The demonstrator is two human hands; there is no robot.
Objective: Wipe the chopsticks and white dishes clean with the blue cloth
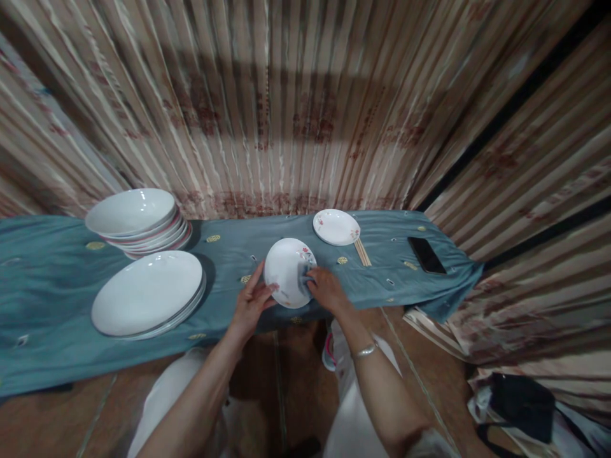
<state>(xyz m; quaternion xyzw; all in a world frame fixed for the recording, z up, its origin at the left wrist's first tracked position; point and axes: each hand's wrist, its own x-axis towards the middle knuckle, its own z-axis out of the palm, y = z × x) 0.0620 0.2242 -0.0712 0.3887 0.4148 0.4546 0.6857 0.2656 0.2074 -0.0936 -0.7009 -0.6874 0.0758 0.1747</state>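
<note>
A small white plate with red flower marks is tilted up over the front edge of the blue-grey tablecloth. My left hand grips its left rim, fingers curled around it. My right hand presses a small grey cloth against the plate's right side, fingers closed on it. A bracelet circles my right wrist.
A stack of white bowls and a stack of large white plates sit on the left. Farther back lie another small flowered plate, chopsticks and a black phone. Striped curtains hang behind. A dark bag rests on the floor at right.
</note>
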